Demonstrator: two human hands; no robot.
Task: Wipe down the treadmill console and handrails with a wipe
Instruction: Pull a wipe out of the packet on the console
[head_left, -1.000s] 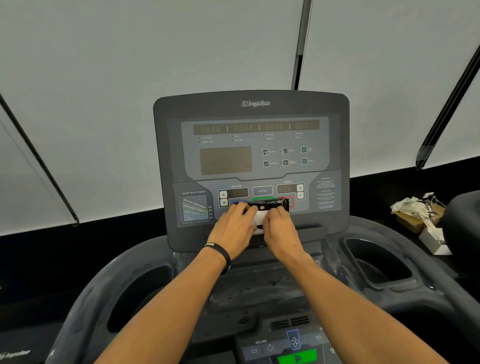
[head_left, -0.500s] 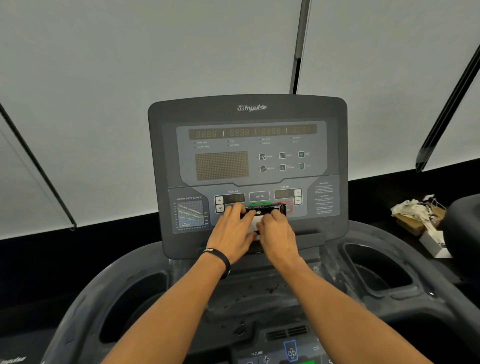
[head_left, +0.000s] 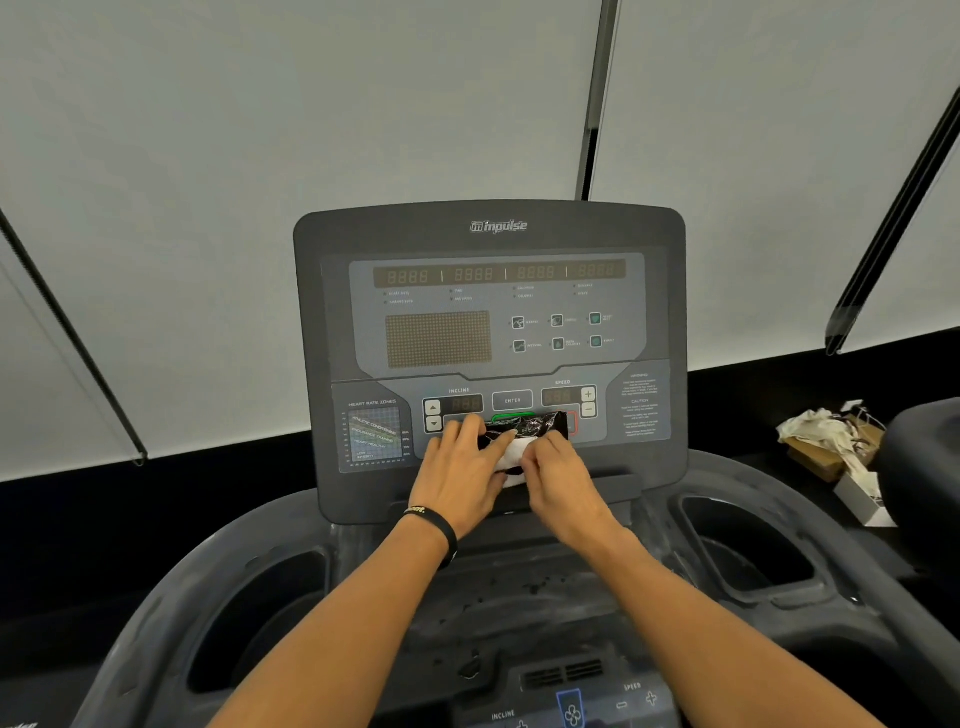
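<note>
The grey treadmill console (head_left: 488, 312) stands upright in front of me. A black wipe packet (head_left: 524, 428) rests on the ledge at its lower edge, over the green and red buttons. My left hand (head_left: 460, 475), with a black wristband, holds the packet's left end. My right hand (head_left: 558, 480) pinches a white wipe (head_left: 511, 454) that sticks out of the packet. Both forearms reach in from the bottom of the view. The dark, dusty handrail surround (head_left: 171, 587) curves along both sides.
Two deep cup-holder wells (head_left: 260, 623) (head_left: 748, 551) flank a dusty centre tray (head_left: 519, 587). A lower control panel (head_left: 571, 706) sits at the bottom edge. At the right, crumpled white paper on cardboard boxes (head_left: 831, 441). Grey window blinds fill the background.
The view has tilted up slightly, so the console sits lower in frame. More of the white wipe shows between my hands, which stay on the packet.
</note>
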